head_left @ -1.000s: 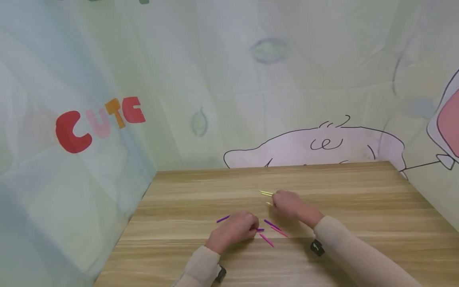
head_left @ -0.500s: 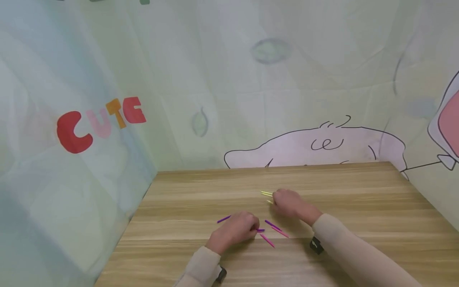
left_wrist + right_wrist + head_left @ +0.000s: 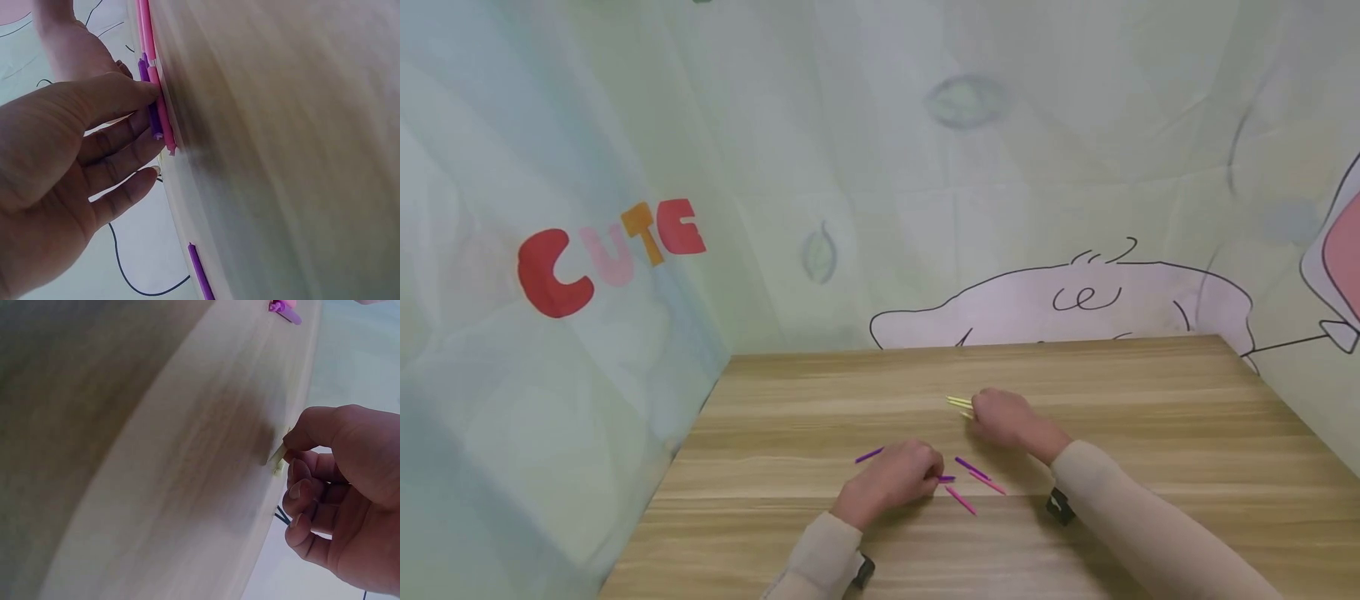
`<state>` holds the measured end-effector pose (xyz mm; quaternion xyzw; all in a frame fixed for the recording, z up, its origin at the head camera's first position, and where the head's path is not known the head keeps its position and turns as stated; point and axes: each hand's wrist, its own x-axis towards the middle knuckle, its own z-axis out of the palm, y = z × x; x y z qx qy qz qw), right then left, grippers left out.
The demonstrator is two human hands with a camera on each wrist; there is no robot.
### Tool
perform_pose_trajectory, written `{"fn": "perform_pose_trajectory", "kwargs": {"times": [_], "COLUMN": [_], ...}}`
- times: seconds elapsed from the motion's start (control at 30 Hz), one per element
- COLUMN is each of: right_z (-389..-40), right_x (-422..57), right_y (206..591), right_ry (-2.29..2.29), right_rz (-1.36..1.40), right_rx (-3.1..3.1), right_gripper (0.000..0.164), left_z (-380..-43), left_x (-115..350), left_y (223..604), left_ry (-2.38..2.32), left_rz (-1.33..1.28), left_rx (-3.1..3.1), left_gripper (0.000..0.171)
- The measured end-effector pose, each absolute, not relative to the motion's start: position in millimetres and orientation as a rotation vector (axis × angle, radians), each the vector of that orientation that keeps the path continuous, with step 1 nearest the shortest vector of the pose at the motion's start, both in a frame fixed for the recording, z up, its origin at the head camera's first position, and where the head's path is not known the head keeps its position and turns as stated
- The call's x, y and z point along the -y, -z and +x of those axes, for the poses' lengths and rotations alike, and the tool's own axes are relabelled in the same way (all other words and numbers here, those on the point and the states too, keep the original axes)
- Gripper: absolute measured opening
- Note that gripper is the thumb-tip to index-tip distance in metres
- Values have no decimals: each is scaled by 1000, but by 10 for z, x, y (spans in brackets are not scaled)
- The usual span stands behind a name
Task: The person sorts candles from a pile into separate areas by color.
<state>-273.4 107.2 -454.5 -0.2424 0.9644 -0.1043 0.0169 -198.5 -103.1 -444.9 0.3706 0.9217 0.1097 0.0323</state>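
Note:
My left hand [image 3: 891, 479] is low over the table, left of centre. In the left wrist view its thumb and fingertips pinch a thin pink stick [image 3: 164, 122] and a purple stick [image 3: 154, 119] lying side by side. Farther back and to the right, my right hand [image 3: 1004, 418] pinches a short yellow stick [image 3: 279, 454] between thumb and index finger, close over the tabletop. Yellow sticks [image 3: 958, 402] poke out left of that hand, their other ends hidden behind it.
Between the hands lie a purple stick [image 3: 972, 467] and a pink stick [image 3: 988, 483], with another pink stick [image 3: 961, 501] nearer. One purple stick [image 3: 869, 455] lies left of the left hand. The wooden table [image 3: 820, 383] ends at a printed cloth backdrop [image 3: 805, 167].
The right hand has shifted slightly toward the far edge, and the tip of its lower yellow stick now shows closer to the other yellow ones. The left hand stays about where it was.

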Motion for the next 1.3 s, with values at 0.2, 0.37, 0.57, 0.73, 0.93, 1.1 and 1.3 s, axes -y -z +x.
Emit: {"fn": "perform_pose_trajectory", "kwargs": {"times": [0.2,0.37,0.57,0.73,0.93,1.1,1.3], "right_z": [-2759,-2771,-2765,-2771,-2786,-2791,-2796], "right_x": [-1089,-1108,-1130,-1156,-1167,-1167,-1170], "right_y": [4535,4545,4531,4544,4567,4567,4561], "right_ry": [316,294,313,318,302,329,329], "right_rz": [-732,-712,-710,-719,-718,-715,-705], "right_rx": [-3005,-3006,-3000,-3003,-3011,-3008,-3002], "right_gripper": [16,14,13,13,17,18,17], "left_z": [-1990,-1994,-1994,-1989,-1975,-1972,-1985], "left_x": [1029,1029,1024,1021,1028,1025,1022], "left_y": [4448,4451,4438,4440,4439,4434,4446], "left_ry": [-319,-314,-319,-335,-346,-340,-342], "left_rz": [1148,1159,1141,1113,1096,1097,1085], "left_rx": [-2842,-2841,-2840,-2828,-2818,-2826,-2819], "left_gripper": [26,25,26,23,20,20,15]}}
